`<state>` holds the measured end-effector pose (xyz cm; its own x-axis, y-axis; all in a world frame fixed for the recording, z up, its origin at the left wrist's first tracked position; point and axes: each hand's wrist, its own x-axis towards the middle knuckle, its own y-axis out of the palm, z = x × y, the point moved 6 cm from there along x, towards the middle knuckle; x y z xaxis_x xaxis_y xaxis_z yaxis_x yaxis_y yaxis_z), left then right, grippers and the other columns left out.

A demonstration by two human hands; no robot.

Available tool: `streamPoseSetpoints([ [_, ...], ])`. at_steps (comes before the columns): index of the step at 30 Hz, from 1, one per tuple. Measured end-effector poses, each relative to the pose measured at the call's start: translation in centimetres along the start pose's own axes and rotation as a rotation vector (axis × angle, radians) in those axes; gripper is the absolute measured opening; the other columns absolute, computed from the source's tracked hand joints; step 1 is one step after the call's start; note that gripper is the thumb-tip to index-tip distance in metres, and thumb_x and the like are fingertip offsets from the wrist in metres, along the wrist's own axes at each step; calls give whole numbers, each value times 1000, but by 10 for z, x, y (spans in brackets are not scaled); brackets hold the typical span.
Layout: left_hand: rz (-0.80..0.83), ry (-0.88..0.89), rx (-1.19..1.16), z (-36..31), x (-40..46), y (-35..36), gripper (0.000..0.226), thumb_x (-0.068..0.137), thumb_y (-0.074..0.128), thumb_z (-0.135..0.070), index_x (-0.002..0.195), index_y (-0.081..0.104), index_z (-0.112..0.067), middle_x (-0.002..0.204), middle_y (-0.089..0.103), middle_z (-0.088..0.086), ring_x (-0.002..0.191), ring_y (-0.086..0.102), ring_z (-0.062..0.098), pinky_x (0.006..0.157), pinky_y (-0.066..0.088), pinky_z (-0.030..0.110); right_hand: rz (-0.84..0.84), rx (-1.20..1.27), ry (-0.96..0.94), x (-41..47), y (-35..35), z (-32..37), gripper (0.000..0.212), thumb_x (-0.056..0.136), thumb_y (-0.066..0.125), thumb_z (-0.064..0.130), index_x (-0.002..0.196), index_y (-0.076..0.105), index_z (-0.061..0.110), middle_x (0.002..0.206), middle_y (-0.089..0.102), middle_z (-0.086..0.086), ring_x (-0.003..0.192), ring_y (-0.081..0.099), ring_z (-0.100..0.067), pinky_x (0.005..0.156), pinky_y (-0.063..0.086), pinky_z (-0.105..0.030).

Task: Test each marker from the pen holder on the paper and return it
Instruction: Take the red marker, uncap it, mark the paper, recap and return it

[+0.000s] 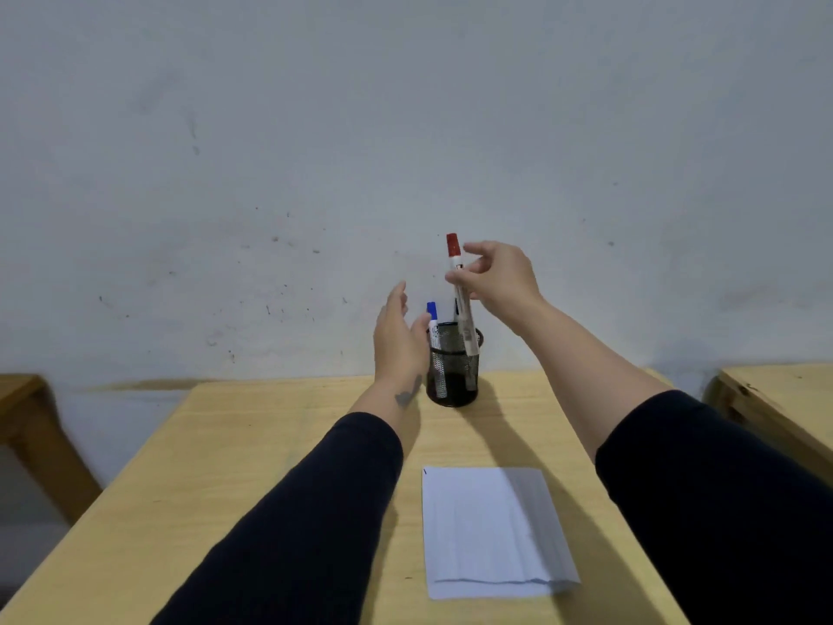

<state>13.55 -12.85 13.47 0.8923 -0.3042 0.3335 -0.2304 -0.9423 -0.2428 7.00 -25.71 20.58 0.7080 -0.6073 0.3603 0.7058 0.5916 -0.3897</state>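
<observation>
A black mesh pen holder [453, 385] stands at the far middle of the wooden table [252, 444]. A blue-capped marker [432, 324] stands inside it, and a dark marker [456, 309] shows just behind. My right hand [500, 277] pinches a red-capped white marker [460, 300] by its upper part, cap up; its lower end is level with the holder's rim. My left hand [399, 336] is beside the holder's left side, fingers apart, holding nothing. A white sheet of paper [491, 530] lies near me, with a small dark mark at its top left corner.
A grey-white wall rises right behind the table. Another wooden table [775, 399] stands at the right, and a wooden piece of furniture [31, 421] at the left. My dark sleeves cross the table's near half.
</observation>
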Motion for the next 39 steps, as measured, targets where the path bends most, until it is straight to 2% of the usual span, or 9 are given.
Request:
streamPoseSetpoints([
  [4, 52, 148, -36, -31, -13, -31, 31, 95, 54, -20, 125, 59, -22, 111, 65, -2, 103, 59, 10, 90, 47, 24, 130, -114, -11, -46, 8, -11, 27, 70, 82, 11, 88, 62, 16, 69, 65, 2, 70, 63, -14, 59, 44, -18],
  [7, 176, 94, -51, -27, -27, -39, 20, 89, 62, -12, 107, 69, -17, 89, 70, -2, 91, 66, 15, 82, 56, 29, 185, -131, -21, -76, 16, -18, 22, 69, 81, 10, 74, 64, 21, 74, 67, -1, 72, 62, -13, 62, 44, -17],
  [9, 202, 59, -36, -20, -38, -42, 18, 85, 66, -5, 101, 72, -13, 83, 70, -4, 84, 66, 14, 72, 58, 19, 182, -118, -25, -90, 18, -20, 20, 71, 80, 10, 74, 64, 22, 76, 67, -1, 71, 61, -11, 61, 43, -13],
  [13, 185, 25, -59, -14, -52, -51, 17, 82, 67, 1, 97, 73, -7, 83, 70, 3, 81, 66, 14, 65, 57, 14, 160, -90, -29, -107, 20, -23, 14, 74, 78, 11, 86, 71, 15, 80, 69, 2, 71, 62, -7, 66, 45, -13],
  [18, -75, -5, -209, -20, -59, -67, 12, 84, 66, 0, 92, 72, -6, 77, 69, 0, 75, 65, 11, 71, 57, 16, -198, -55, 30, -126, 2, -26, 14, 87, 63, 24, 85, 70, 12, 75, 62, 5, 73, 58, -16, 67, 45, -28],
  [21, -83, 15, -227, -23, -68, -62, 13, 82, 68, -3, 91, 73, -11, 78, 70, -3, 78, 66, 11, 78, 57, 21, -38, 374, 408, -134, 16, -44, 32, 91, 58, 37, 82, 67, 7, 65, 62, -2, 60, 56, -20, 67, 56, -36],
  [25, -15, 14, -192, -16, -79, -51, 12, 82, 69, -7, 88, 74, -16, 80, 72, -2, 77, 68, 12, 84, 57, 28, 63, 864, 638, -139, 33, -47, 30, 91, 62, 31, 96, 62, 2, 74, 65, -9, 58, 63, -14, 53, 58, -22],
  [31, 110, 36, 79, -8, -85, -44, 15, 88, 62, -6, 96, 74, -6, 92, 73, 12, 79, 66, 22, 79, 58, 36, 80, 866, 602, -137, 32, -57, 17, 94, 55, 13, 87, 61, -1, 73, 61, -10, 64, 59, -16, 62, 57, -22],
  [39, 164, 85, 183, -10, -86, -42, 15, 87, 62, -8, 95, 74, -7, 71, 65, 0, 64, 56, 10, 72, 49, 25, 81, 844, 539, -127, 32, -61, 19, 93, 60, 12, 98, 61, -7, 77, 65, -13, 65, 63, -19, 61, 60, -19],
])
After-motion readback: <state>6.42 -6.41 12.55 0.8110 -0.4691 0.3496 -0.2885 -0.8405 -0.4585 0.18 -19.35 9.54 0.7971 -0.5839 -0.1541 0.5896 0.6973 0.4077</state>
